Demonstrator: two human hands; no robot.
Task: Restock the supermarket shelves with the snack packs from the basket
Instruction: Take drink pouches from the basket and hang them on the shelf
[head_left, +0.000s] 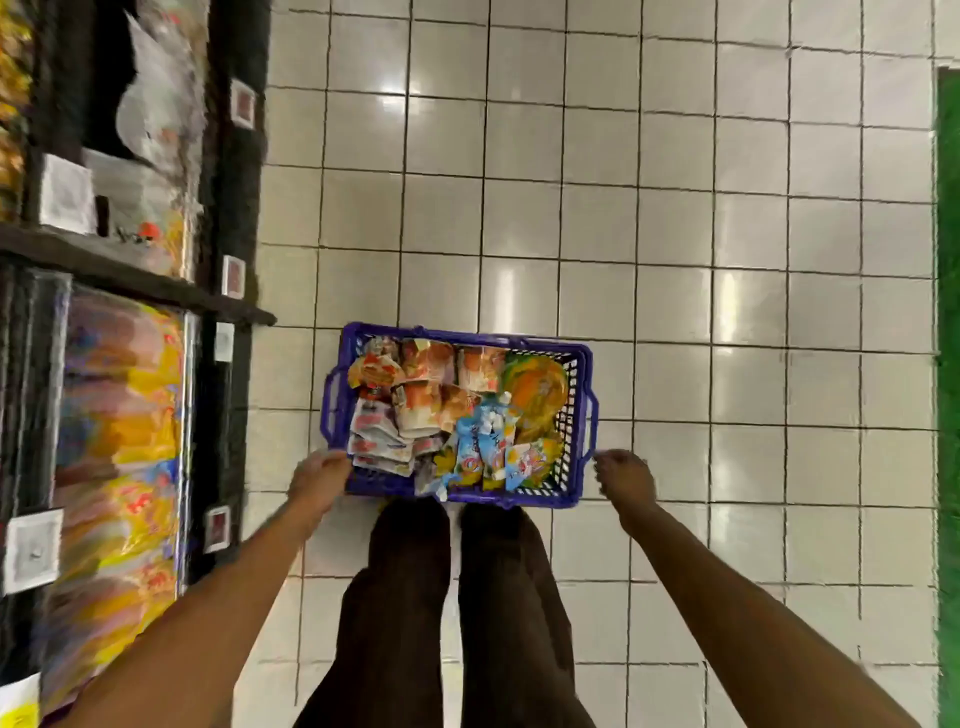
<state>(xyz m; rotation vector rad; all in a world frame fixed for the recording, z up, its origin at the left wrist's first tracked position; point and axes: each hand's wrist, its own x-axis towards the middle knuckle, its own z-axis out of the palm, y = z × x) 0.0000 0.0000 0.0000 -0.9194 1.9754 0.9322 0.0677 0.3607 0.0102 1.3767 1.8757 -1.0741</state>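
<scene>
Tiled floor (675, 260) bears basket (467, 333) of snack packs (431, 405) by shelves (130, 273); left hand (318, 480) grip unclear, right hand (623, 478) loosely curled

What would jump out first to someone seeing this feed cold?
The blue basket on the white tiled floor, packed with bright snack packs, sits mid-frame. The left hand is at its near-left corner and the right hand hangs by its right handle. Yellow packs fill the shelf at left.
</scene>
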